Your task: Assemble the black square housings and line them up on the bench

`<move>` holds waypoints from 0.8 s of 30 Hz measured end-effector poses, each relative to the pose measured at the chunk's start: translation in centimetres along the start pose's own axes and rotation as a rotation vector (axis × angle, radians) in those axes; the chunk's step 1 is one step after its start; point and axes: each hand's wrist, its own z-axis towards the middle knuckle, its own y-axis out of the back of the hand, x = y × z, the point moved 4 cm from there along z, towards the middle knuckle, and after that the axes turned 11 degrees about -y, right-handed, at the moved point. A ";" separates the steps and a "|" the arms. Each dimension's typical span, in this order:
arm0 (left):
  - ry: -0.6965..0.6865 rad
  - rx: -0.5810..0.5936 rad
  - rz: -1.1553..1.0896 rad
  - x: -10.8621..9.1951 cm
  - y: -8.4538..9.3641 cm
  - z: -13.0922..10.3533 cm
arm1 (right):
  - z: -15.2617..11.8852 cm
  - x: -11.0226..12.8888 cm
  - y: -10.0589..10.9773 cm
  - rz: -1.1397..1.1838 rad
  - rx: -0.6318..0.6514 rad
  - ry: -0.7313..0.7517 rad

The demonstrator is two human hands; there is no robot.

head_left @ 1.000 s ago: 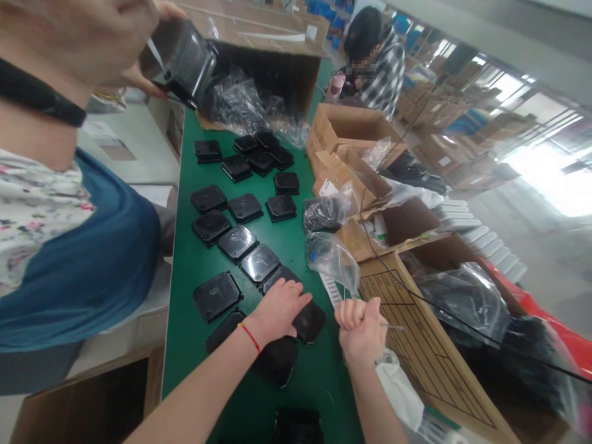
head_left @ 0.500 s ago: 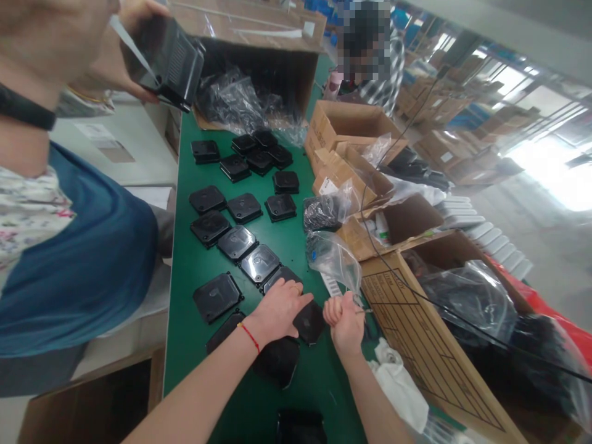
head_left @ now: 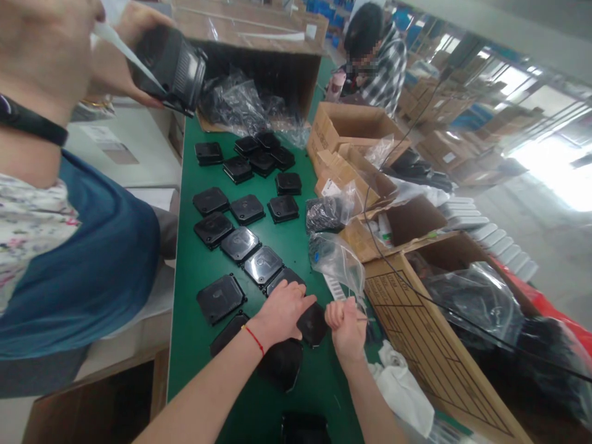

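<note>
My left hand (head_left: 287, 311), with a red string at its wrist, lies over the black plastic covers. Its thumb and forefinger hold the edge of one black plastic cover (head_left: 312, 325). Under its fingertips another cover (head_left: 285, 280) shows in part, and a dark cover (head_left: 281, 364) lies below the palm. My right hand (head_left: 346, 324) is closed in a fist just right of the held cover. A thin rod (head_left: 363, 319) sticks out of that fist; its kind cannot be made out. More square black covers (head_left: 221, 298) lie flat on the green table (head_left: 189, 370).
At the upper left, another person's hand (head_left: 123, 58) holds a black housing (head_left: 173, 68). Cardboard boxes (head_left: 411, 345), clear plastic bags (head_left: 340, 259) and a white cloth (head_left: 404, 391) line the right side. A black cable (head_left: 416, 296) crosses the boxes. A second person (head_left: 379, 68) sits at the back.
The whole view has shifted slightly. My right fist has turned a little, and my left hand keeps its place on the covers. The other person's black housing has tilted slightly.
</note>
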 end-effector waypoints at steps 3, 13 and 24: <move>0.008 0.006 -0.014 -0.1 0.2 0.0 | -0.1 0.1 -0.2 -0.018 0.019 -0.034; 0.019 0.018 -0.020 0.0 0.2 0.0 | -0.4 0.6 -0.3 0.007 -0.021 0.021; 0.015 0.008 -0.028 0.0 0.0 -0.1 | -0.1 0.8 0.2 0.079 -0.030 0.093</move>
